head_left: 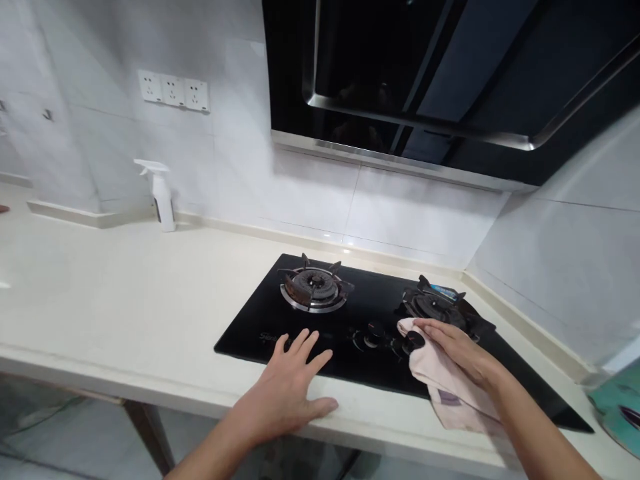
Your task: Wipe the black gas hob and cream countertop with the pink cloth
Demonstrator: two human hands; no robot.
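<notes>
My right hand [457,347] holds the cloth [430,373], fingers laid nearly straight along it; my thumb is hidden, so I cannot tell how tight the pinch is. The cloth sits at the front right of the hob [373,293], 1 fold beside the right knob [414,341], the rest trailing past the front edge onto the counter [125,287]. I judge the fold is up at my fingertips so that fabric, rather than skin, meets the knob. My left hand [290,387] holds nothing: its fingers are spread wide over the hob's front edge, probably to steady me, though I cannot tell whether they press. The left knob [375,333] lies between my 2 hands, with the left burner [316,287] and right burner [435,308] behind. The bottle [163,200] stands upright near the wall, well apart, likely to leave the counter's front free.
</notes>
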